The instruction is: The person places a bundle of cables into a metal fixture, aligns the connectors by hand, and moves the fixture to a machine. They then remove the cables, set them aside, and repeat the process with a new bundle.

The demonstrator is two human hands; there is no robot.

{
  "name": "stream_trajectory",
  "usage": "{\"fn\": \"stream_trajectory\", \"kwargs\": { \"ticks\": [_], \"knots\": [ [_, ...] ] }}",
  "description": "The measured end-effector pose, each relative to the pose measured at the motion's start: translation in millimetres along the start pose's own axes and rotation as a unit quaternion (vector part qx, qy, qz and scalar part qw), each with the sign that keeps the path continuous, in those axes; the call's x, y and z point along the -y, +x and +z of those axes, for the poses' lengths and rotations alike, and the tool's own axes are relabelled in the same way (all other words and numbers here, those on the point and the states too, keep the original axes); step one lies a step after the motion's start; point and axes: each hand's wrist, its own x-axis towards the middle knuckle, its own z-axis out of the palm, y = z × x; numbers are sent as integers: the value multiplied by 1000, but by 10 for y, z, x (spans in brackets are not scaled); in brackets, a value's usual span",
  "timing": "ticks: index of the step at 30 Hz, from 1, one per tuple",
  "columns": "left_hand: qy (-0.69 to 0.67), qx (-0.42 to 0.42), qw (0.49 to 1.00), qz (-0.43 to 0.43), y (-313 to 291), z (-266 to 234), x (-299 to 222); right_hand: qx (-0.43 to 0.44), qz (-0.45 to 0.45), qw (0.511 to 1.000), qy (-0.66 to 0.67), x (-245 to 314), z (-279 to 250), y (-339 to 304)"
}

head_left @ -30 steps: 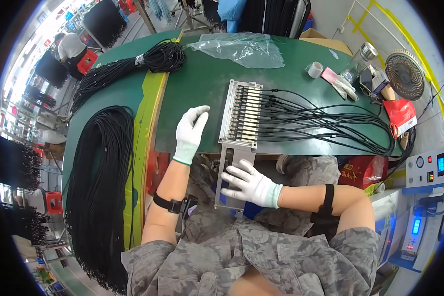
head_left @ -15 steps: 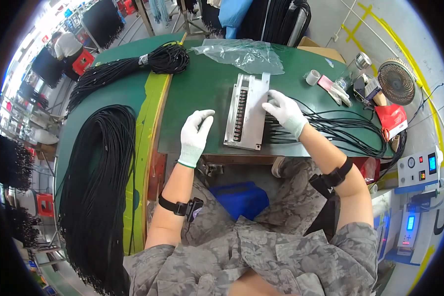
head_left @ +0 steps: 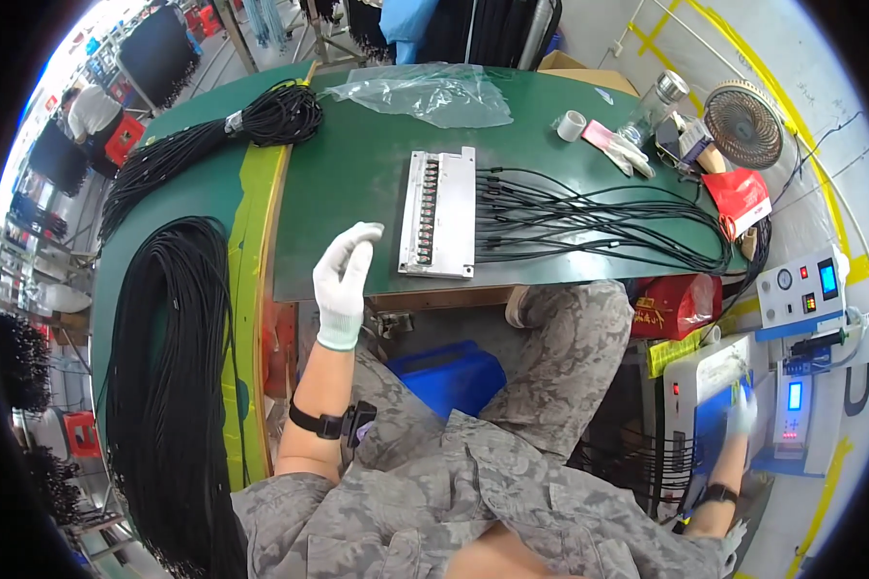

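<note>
My left hand (head_left: 342,286), in a white glove, is raised near the table's front edge, left of the metal fixture. It is open and holds nothing. The silver fixture (head_left: 459,214) lies on the green table, with a row of dark slots along its left part. Several black cables (head_left: 589,217) run from its right side across the table. My right hand (head_left: 741,415), gloved too, is down at the far right beside a white machine (head_left: 684,384) with a blue panel. Motion smears its fingers, so whether it holds anything does not show.
Bundled black cables (head_left: 169,357) cover the left table (head_left: 126,198); another tied bundle (head_left: 282,114) lies behind. A plastic bag (head_left: 425,94) is at the back. Toward the right stand a fan (head_left: 743,124), a glass bottle (head_left: 647,114) and control boxes (head_left: 799,289).
My right hand has left the fixture and swung down to the machine at the far right. The fixture now stands straighter. My left hand stays raised beside it.
</note>
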Motion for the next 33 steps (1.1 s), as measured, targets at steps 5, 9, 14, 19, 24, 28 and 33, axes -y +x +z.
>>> {"fn": "stream_trajectory", "kwargs": {
  "ticks": [5,9,14,19,24,28,33],
  "knots": [
    [-49,77,996,-16,-369,313,-121,-80,228,924,-296,-2134,-1455,-230],
    [-60,155,986,-25,-583,497,-90,-114,278,954,17,-2486,-1725,-312],
    [-70,185,976,-95,-772,613,-155,-48,403,908,-104,-2322,-1382,-36],
    [-53,176,975,-121,-818,514,-97,-32,344,937,54,-2374,-1618,-96],
    [-74,165,967,-182,-848,589,-133,-82,341,903,248,-2427,-1461,-53],
    [-63,205,961,-174,-798,688,-128,-104,318,906,259,-2438,-1518,40],
    [-65,209,961,-167,-850,784,-111,-193,324,919,118,-1510,-1109,-565]
  ]
}}
